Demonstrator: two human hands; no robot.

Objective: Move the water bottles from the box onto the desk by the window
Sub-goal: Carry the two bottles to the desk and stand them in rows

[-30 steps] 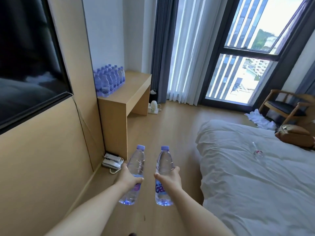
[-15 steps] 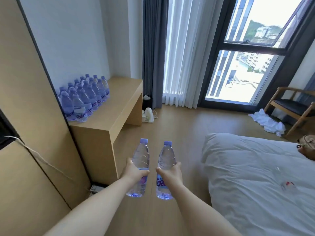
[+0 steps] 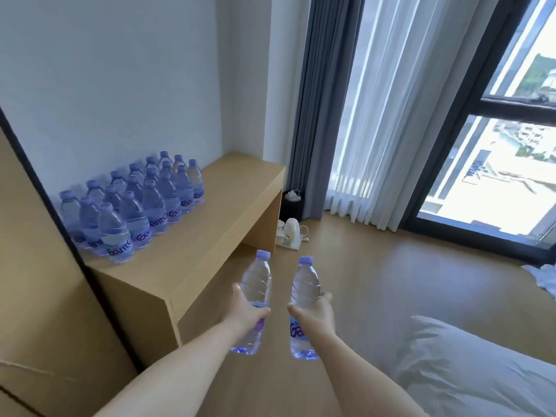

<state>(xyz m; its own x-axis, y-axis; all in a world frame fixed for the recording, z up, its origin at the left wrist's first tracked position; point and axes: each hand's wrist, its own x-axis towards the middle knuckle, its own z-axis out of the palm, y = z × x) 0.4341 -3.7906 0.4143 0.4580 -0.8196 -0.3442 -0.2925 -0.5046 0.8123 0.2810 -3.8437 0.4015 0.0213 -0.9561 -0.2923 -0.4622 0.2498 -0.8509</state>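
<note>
Two bottles are in hand, upright, caps up, out in front over the floor. Up and left of both grips stands the cluster [image 3: 135, 206] of bottles already set on the desk [image 3: 216, 236], packed against the wall in rows. The left hand [image 3: 245, 311] wraps its fingers round the left bottle [image 3: 255, 284] at the label; just beside it the right hand [image 3: 313, 313] grips the right bottle [image 3: 305, 290] the same way, the two bottles apart. The box is not in view. To place well, I judge each bottle should go down flat on bare desktop at the near, right side of the cluster, set down without knocking the front row, which would likely topple in a chain. The desk's front edge lies just left of the left grip, with open wood beyond it; the bed [image 3: 466, 371] hems in the right grip from below and right, and the floor ahead toward the window [image 3: 496, 182] is open.
</note>
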